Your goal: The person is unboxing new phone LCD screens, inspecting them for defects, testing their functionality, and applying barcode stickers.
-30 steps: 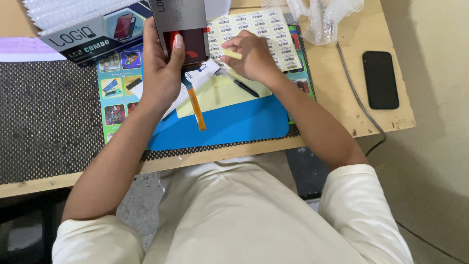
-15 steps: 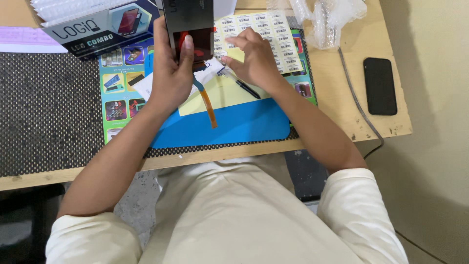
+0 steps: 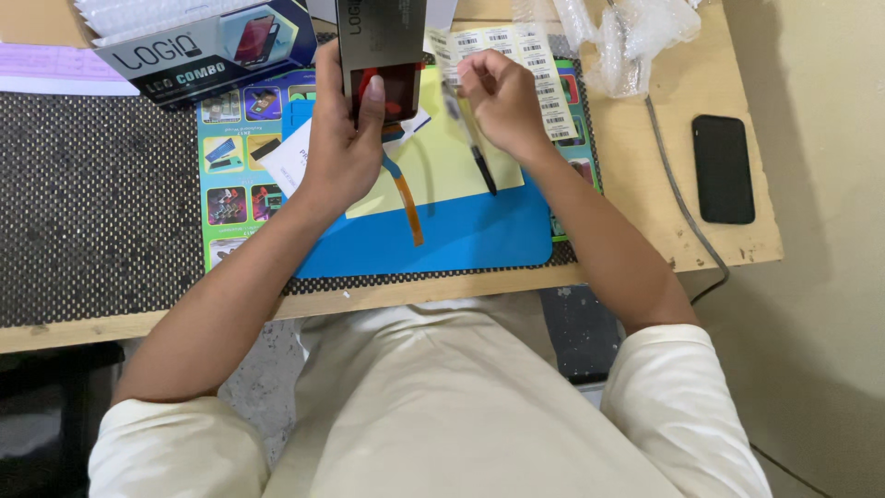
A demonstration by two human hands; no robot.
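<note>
My left hand grips a dark rectangular display panel upright, thumb across its reddish lower part. An orange flex ribbon hangs from the panel over the yellow sheet. My right hand is just to the right of the panel, fingers pinched on a small white label at the edge of a sheet of barcode labels. A slim dark tool runs from under this hand down across the yellow sheet; I cannot tell whether the hand holds it.
A blue work mat lies on a colourful printed mat and a black textured mat. A product box sits back left, bubble wrap back right. A black phone and a cable lie at the right.
My right hand has risen off the yellow sheet to the label sheet beside the panel. The left hand keeps hold of the panel, and the ribbon hangs straighter.
</note>
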